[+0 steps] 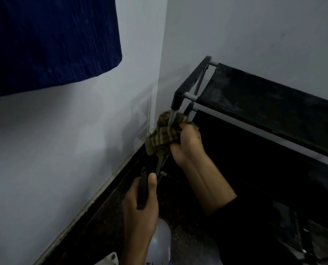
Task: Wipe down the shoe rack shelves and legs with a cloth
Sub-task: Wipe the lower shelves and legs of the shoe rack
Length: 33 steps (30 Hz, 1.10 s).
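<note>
A dark blue, finely ribbed fabric sheet (pixel 50 41) is being seen hanging at the upper left, in front of a pale grey painted wall (pixel 63 150). Lower down, near the dark speckled stone floor (pixel 105 217), a black plastic side bar (pixel 143 190) of the rack is being gripped by the left hand (pixel 140 209), with the fingers closed round it and the thumb laid along its front. Just to the right and higher, a crumpled olive-and-tan checked cloth (pixel 164 133) is being clamped by the right hand (pixel 188 144) around a slim grey metal leg tube (pixel 172 116), directly beneath a black plastic corner joint (pixel 177 101). The black fabric-and-metal shoe rack (pixel 264 104) is being shown standing in the corner of the room against the wall, its dusty black fabric top shelf (pixel 254 92) stretching away to the right. A black sleeve (pixel 241 222) is being worn on the right forearm.
</note>
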Each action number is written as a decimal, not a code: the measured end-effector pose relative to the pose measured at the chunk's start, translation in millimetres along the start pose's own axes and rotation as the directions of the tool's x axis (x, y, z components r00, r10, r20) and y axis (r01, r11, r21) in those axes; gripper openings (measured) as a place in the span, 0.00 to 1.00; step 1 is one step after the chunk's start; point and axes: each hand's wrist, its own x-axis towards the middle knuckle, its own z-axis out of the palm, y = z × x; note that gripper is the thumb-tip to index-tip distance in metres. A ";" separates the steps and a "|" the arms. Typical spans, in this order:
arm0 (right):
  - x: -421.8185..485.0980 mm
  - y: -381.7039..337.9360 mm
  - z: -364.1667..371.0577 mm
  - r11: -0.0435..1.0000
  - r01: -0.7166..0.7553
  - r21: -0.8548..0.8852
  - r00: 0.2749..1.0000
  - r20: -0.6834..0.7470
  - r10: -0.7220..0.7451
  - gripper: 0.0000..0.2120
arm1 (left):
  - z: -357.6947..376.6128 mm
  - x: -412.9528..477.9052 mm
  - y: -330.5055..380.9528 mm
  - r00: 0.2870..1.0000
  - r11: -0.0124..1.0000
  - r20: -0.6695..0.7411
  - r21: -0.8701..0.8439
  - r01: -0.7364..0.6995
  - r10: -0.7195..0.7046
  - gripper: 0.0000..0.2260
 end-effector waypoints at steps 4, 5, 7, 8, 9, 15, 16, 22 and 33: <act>-3.7 -38.4 8.1 0.958 -0.036 0.284 0.995 0.096 0.009 0.19 | 1.2 -7.3 11.2 0.999 0.999 0.035 -0.034 0.006 -0.005 0.11; -2.2 -41.8 7.4 0.942 -0.053 0.331 0.996 0.086 0.026 0.20 | 1.6 -9.8 12.8 0.999 1.000 0.043 -0.031 0.004 -0.003 0.09; -1.3 -37.9 5.6 0.930 -0.040 0.365 0.998 0.062 0.019 0.20 | 2.6 -11.1 10.7 0.999 1.000 0.053 -0.025 0.002 0.000 0.09; -1.0 -31.2 4.7 0.934 -0.022 0.355 0.998 0.058 0.001 0.19 | 2.9 -10.9 7.8 0.999 1.000 0.052 -0.021 0.012 -0.011 0.10; -0.3 -21.4 3.3 0.954 0.000 0.301 0.999 0.039 -0.012 0.18 | 3.4 -10.5 6.4 0.998 0.999 0.052 -0.020 0.035 -0.034 0.10; -3.3 24.0 -16.7 1.000 -0.017 -0.002 0.990 -0.140 0.017 0.14 | 5.4 -11.0 -0.1 0.996 0.998 0.069 0.022 0.057 -0.058 0.28; -4.6 22.1 -25.9 1.000 -0.004 0.001 0.989 -0.149 0.004 0.13 | 5.2 -10.9 -2.0 0.997 0.998 0.059 0.023 0.051 -0.052 0.28; -30.5 -24.7 -121.9 0.953 0.300 -0.042 0.877 -0.381 -0.293 0.13 | 13.9 -17.3 4.9 0.999 1.000 0.036 0.019 -0.017 0.016 0.19; -18.0 33.3 -203.4 -0.447 0.231 -0.864 0.730 0.457 -0.508 0.34 | 73.9 -57.5 12.9 0.984 0.992 0.166 0.101 -0.079 0.062 0.19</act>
